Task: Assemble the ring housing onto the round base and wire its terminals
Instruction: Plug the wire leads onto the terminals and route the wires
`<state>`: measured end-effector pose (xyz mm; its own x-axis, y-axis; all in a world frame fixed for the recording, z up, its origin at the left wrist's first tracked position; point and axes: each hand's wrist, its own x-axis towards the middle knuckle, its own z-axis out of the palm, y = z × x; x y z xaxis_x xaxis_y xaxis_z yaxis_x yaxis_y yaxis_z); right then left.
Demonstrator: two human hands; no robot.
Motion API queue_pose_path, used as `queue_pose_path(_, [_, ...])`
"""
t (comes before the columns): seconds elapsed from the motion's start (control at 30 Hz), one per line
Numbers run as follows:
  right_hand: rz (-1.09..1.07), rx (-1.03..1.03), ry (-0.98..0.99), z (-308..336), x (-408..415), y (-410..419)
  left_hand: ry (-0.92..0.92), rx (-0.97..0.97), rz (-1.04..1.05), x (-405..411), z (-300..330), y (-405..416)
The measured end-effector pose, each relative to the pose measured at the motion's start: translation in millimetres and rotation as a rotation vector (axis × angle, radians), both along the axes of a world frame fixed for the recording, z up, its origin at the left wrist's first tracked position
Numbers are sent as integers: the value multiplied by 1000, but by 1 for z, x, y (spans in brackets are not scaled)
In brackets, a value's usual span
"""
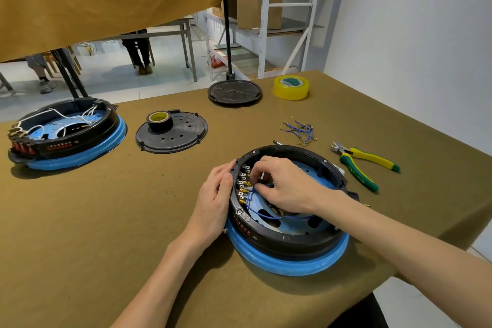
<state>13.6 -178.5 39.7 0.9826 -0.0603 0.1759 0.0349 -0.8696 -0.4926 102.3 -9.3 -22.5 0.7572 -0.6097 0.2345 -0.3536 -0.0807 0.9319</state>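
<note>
A black ring housing (290, 238) sits on a blue round base (287, 263) near the table's front right. A row of metal terminals (244, 184) lines the housing's inner left wall, with blue wires (266, 216) looping from them over the blue floor. My left hand (215, 194) rests against the housing's outer left wall, fingers fairly straight. My right hand (282, 184) reaches inside the ring, and its fingertips pinch a blue wire end at the terminals. The pinched connector itself is hidden by the fingers.
Loose blue wires (299, 129) and green-yellow pliers (364, 162) lie behind the housing. A second wired housing (66, 133) stands far left. A black cover plate (171, 130) carries a black tape roll (159, 120). Another black disc (234, 92) and yellow tape (291, 86) sit at the back.
</note>
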Motion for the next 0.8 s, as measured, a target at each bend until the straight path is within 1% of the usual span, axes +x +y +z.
queue_pose_path(0.47, [9, 6, 10, 0, 1, -1, 11, 52, -15, -3, 5, 2])
queue_pose_path(0.67, [57, -38, 39, 0, 1, -5, -65, 113, -38, -4, 6, 6])
queue_pose_path(0.8, [79, -56, 81, 3, 1, -5, -71, 118, -46, -5, 5, 7])
